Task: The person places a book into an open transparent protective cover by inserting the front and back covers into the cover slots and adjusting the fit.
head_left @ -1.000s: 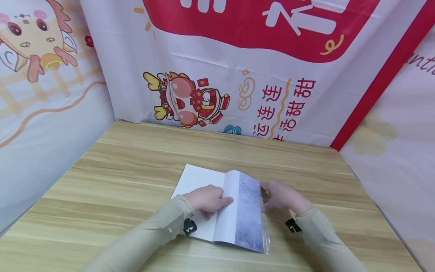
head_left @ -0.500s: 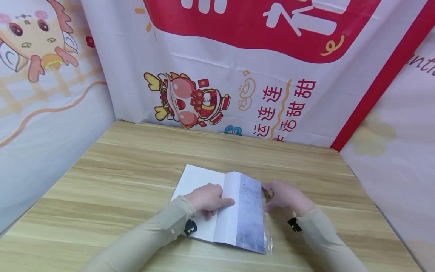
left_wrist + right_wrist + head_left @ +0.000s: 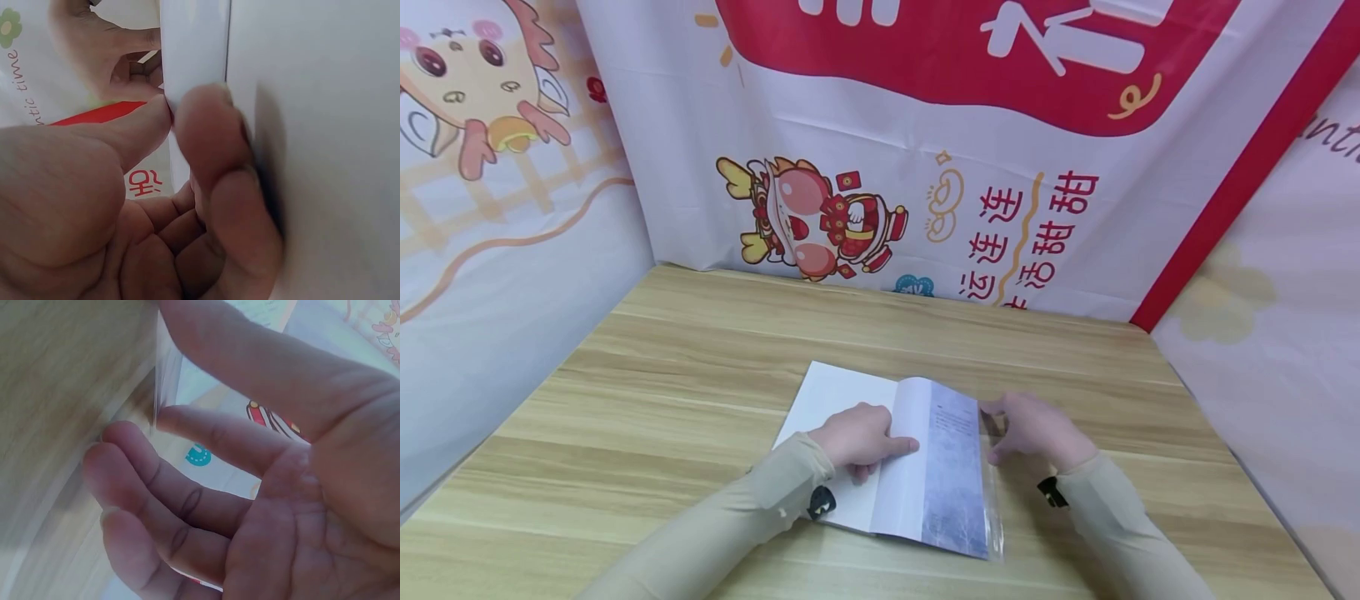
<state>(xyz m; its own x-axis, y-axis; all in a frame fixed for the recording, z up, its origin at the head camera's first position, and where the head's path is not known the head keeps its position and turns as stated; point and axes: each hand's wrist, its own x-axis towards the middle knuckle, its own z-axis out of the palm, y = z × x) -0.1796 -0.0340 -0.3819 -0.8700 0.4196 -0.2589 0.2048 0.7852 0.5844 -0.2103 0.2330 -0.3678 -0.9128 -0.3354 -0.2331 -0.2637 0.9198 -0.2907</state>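
An open book (image 3: 842, 387) lies on the wooden table, its left side white. Its right-hand sheet, a bluish-purple flap (image 3: 953, 492) with small print, curves up. My left hand (image 3: 854, 437) lies over the book and pinches the raised sheet (image 3: 195, 44) between thumb and index finger, seen closely in the left wrist view. A clear plastic book cover (image 3: 996, 525) sticks out past the flap's right edge. With thumb and index finger spread along it, my right hand (image 3: 1037, 432) holds that plastic edge (image 3: 165, 369); the other fingers are bent and hold nothing.
The wooden table (image 3: 700, 350) extends around the book on all sides. Printed cloth (image 3: 880, 108) hangs behind the table, with further cloth panels at left (image 3: 512, 225) and right (image 3: 1262, 350). Dark wrist cameras (image 3: 822, 502) sit on the sleeves.
My right hand has shifted slightly to the right, and the flap and clear plastic edge have moved a little with it. The left hand keeps nearly the same place on the sheet.
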